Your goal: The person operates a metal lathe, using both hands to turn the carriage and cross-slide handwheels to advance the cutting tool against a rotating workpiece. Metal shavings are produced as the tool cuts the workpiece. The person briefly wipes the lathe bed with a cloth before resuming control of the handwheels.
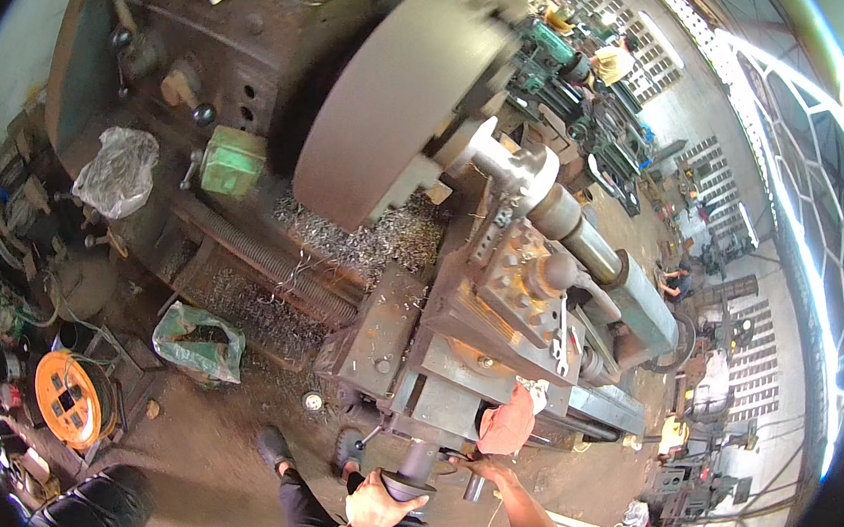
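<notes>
My left hand [375, 509], with a watch at its wrist, is closed over the rim of a dark round handwheel [408, 487] at the front of a large lathe. Just to the right, the fingers of my right hand [486, 468] are closed at a small dark crank handle [448, 454]; part of the grip is hidden. Beyond my hands stands the tool post [525, 288] on its carriage, with a wrench [563, 341] lying on it. A shiny stepped metal shaft [515, 171] runs from the big chuck [395, 111], whose surface looks smeared by motion, toward the tailstock [647, 308].
Metal chips [369, 234] heap below the chuck. A reddish cloth [509, 422] hangs at the carriage's right end. On the left are a green plastic bag [199, 342], an orange cable reel [74, 399] and clear plastic [119, 174]. Another person [612, 61] is at machines far back.
</notes>
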The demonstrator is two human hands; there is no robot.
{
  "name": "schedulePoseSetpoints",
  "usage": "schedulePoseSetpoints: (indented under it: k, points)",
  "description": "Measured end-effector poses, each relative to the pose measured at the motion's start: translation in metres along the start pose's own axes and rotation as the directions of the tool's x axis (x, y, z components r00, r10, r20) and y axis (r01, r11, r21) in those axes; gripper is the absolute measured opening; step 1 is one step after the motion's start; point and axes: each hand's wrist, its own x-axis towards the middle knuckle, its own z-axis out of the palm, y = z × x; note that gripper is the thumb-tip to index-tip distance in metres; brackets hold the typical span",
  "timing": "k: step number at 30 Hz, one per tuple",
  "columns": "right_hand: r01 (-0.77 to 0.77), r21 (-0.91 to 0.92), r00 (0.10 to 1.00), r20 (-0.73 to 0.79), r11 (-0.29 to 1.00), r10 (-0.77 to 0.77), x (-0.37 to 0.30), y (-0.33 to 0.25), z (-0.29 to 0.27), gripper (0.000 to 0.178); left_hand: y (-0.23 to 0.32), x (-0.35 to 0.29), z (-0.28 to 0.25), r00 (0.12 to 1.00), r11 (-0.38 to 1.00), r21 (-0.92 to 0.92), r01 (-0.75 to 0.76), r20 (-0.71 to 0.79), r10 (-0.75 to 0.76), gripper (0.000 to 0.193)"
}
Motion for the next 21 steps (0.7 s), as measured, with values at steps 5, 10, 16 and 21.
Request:
schedulePoseSetpoints:
  k: [5,10,16,21]
  points:
    - [0.136,0.085,0.987,-0.097,0.987,-0.128,0.012,0.02,0.013,0.091,0.001,0.0,0.003,0.995,0.998,-0.014,0.062,0.077,-0.061,0.105]
    - [0.127,0.166,0.991,-0.059,0.978,-0.119,0.01,0.031,0.011,0.095,-0.003,0.001,0.013,1.0,0.999,0.039,0.023,0.009,-0.023,0.094]
    - [0.175,0.185,0.976,-0.163,0.967,-0.145,0.007,0.035,0.014,0.104,-0.007,0.0,0.019,1.0,0.999,0.035,0.012,-0.024,-0.011,0.095]
    - [0.224,0.31,0.974,-0.093,0.924,-0.204,0.005,0.046,0.011,0.106,-0.012,0.002,0.023,0.999,1.0,-0.001,0.006,-0.038,-0.006,0.093]
